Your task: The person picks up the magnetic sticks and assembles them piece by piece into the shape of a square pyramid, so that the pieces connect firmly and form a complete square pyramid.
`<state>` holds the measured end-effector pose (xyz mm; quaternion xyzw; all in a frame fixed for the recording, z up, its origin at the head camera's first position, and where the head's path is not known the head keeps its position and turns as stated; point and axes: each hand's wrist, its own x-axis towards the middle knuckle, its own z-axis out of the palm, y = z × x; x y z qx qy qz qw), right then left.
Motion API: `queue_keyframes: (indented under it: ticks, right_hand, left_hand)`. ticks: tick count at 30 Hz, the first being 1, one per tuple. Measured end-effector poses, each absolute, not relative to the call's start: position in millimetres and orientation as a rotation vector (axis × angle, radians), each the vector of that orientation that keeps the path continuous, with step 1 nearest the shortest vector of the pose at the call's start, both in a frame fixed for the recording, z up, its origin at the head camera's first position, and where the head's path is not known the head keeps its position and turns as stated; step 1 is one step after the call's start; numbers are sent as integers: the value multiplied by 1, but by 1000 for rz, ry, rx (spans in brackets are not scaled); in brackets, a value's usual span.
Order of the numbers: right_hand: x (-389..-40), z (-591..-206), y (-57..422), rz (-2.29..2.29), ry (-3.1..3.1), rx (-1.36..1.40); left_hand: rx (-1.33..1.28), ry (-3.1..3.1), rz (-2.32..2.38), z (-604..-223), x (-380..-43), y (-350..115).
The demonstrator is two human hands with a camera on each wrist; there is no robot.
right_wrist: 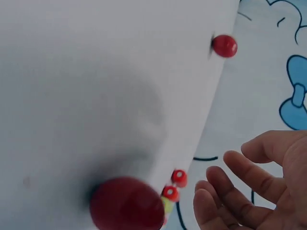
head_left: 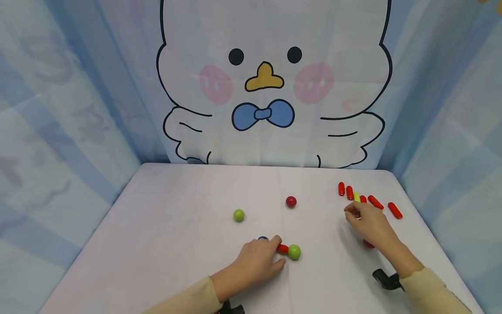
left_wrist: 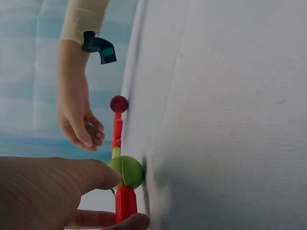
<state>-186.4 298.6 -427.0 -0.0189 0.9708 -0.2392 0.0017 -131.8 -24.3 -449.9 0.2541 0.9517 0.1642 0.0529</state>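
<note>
My left hand (head_left: 255,259) reaches over a short red stick (head_left: 282,248), its fingers and thumb around it. A green ball (head_left: 294,252) is joined to the stick's right end, and a sliver of a blue ball (head_left: 263,238) shows behind the fingers. In the left wrist view, fingertips overlap the red stick (left_wrist: 125,206) and the green ball (left_wrist: 129,171). My right hand (head_left: 370,222) hovers near a row of sticks, fingers loosely bent with nothing between them. Under its wrist lies a dark red ball (head_left: 368,244), large in the right wrist view.
Several red sticks (head_left: 395,210) and a yellow-green stick (head_left: 356,197) lie at the far right of the white table (head_left: 188,231). A loose green ball (head_left: 239,215) and a red ball (head_left: 291,201) sit mid-table. Patterned curtains (head_left: 59,131) surround the table.
</note>
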Motion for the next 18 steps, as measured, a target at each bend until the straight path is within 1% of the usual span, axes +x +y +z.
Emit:
queue_keyframes:
  ticks: [7, 18]
  right_hand:
    - [-206, -429, 334, -656, 3114, 20]
    - [-217, -437, 365, -683, 3034, 174]
  left_hand:
    - [789, 2920, 506, -454, -137, -23]
    - [784, 2888, 437, -452, -137, -26]
